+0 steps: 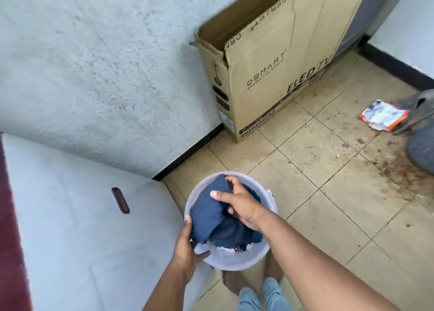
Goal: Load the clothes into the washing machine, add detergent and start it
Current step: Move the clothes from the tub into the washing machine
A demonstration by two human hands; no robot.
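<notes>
Navy clothes (209,214) bunched in a translucent white bucket (237,260) held above tiled floor (328,193). Right hand (237,202) has its grip clenched on the fabric top; left hand (187,247) grasps bucket rim w/ cloth edge. White appliance top (82,216) at left, TV carton (270,75) against rough wall (94,64); floor stained, torn packet (382,115) at right.
</notes>
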